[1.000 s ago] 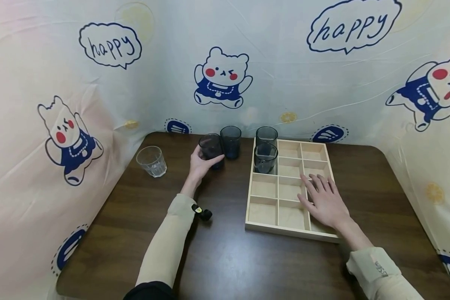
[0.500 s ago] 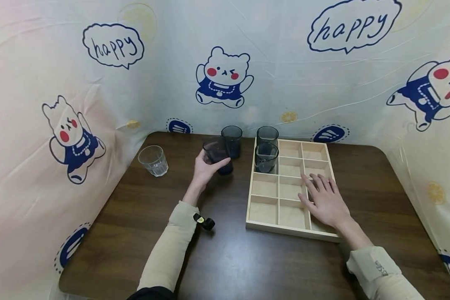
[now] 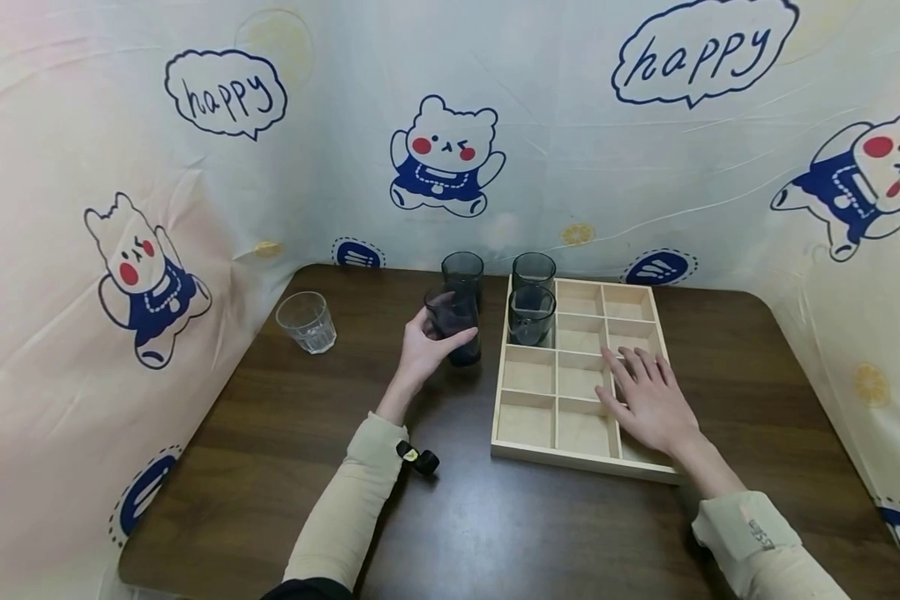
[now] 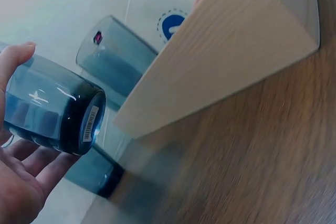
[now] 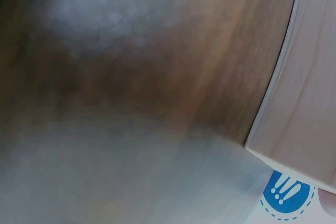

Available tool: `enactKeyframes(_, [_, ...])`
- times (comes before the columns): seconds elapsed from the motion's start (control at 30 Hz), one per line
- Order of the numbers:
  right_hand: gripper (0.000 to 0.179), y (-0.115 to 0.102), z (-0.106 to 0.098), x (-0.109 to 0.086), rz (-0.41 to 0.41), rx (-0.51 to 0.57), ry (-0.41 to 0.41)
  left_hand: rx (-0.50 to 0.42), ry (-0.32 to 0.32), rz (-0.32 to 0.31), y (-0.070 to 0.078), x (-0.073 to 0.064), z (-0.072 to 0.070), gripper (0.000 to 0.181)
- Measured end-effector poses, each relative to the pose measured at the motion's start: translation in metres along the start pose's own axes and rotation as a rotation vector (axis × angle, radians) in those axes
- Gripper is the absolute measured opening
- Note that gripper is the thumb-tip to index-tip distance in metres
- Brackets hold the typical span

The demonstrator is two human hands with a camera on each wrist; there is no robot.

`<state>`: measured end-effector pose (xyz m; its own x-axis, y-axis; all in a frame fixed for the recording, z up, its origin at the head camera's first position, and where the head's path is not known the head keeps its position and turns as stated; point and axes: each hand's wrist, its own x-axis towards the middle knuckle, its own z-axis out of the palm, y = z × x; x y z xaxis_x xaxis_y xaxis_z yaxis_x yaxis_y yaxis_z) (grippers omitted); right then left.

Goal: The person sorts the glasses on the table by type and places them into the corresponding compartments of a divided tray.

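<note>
My left hand (image 3: pixel 423 350) grips a dark blue-grey drinking glass (image 3: pixel 456 329) round its side, left of the wooden box. In the left wrist view the held glass (image 4: pixel 47 103) is tilted and its base with a barcode label shows. A similar glass (image 3: pixel 462 265) stands just behind it on the table. Two more dark glasses (image 3: pixel 531 321) sit one behind the other in the left column of the divided wooden box (image 3: pixel 570 460). My right hand (image 3: pixel 654 407) rests over the box's right side with fingers spread, holding nothing.
A clear glass tumbler (image 3: pixel 306 323) stands at the far left of the brown wooden table (image 3: pixel 270 467). A printed cloth (image 3: pixel 570 142) hangs round the back and sides. A small black device (image 3: pixel 420 460) is strapped at the left cuff.
My left hand has carried the dark glass to the right and nearer me, towards the box. The right hand, the box and the other glasses stay put.
</note>
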<state>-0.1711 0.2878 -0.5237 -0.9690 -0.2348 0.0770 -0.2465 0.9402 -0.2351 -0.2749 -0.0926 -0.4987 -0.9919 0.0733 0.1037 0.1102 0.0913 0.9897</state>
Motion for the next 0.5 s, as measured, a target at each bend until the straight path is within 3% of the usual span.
enactKeyframes(0.17, [0.076,0.001,-0.001,0.001,-0.003,-0.002,0.003,-0.02,-0.024,0.042,0.007,-0.008,0.01,0.066])
enactKeyframes(0.5, [0.075,0.0,0.0,0.0,-0.01,-0.005,0.005,-0.041,-0.133,0.113,0.014,-0.025,0.038,0.071])
